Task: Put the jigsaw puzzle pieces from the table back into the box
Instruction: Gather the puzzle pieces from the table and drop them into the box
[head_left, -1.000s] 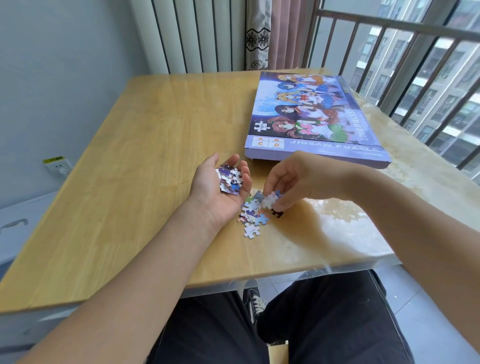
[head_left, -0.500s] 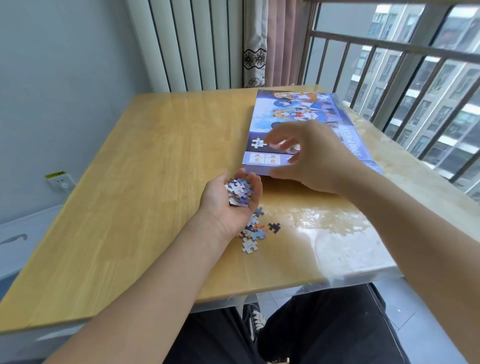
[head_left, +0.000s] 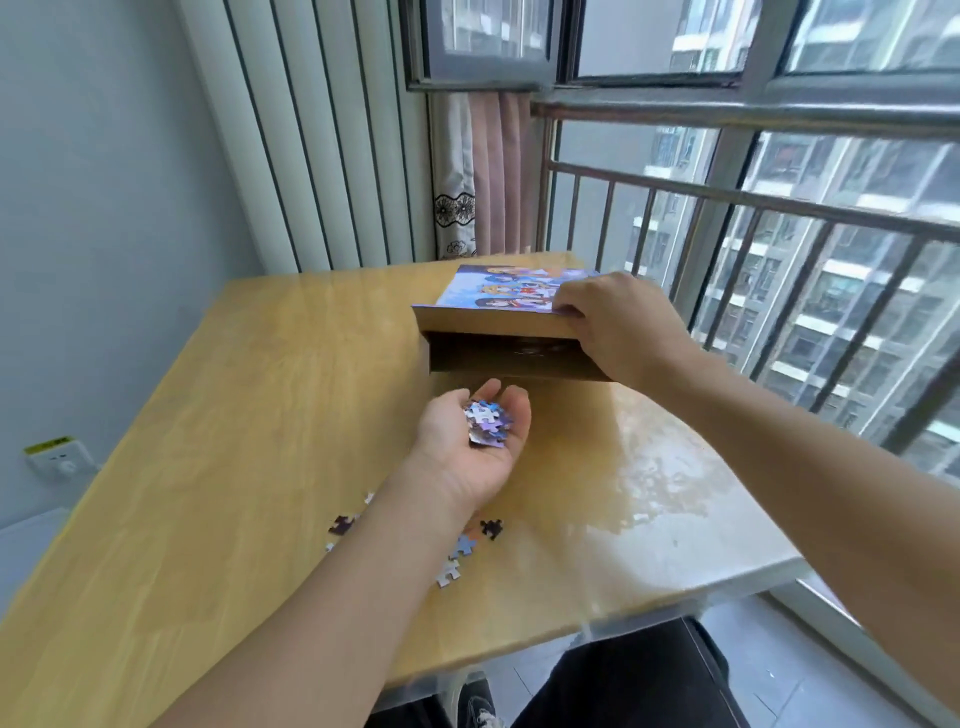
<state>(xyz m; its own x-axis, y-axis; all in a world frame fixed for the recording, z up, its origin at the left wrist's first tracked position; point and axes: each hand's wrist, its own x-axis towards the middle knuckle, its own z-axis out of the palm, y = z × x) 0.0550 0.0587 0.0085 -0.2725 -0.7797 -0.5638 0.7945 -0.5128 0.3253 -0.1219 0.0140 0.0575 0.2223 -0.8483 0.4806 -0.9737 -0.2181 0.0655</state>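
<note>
Puzzle pieces (head_left: 485, 422) cupped in left hand (head_left: 472, 441); right hand (head_left: 618, 325) lifts box lid (head_left: 498, 304).

Single head-worn wide-angle view, looking forward and down from just above the seated person's lap, close over the wooden counter (head_left: 218, 415), both forearms reaching in from below, window railing (head_left: 779, 208) filling upper right.
</note>
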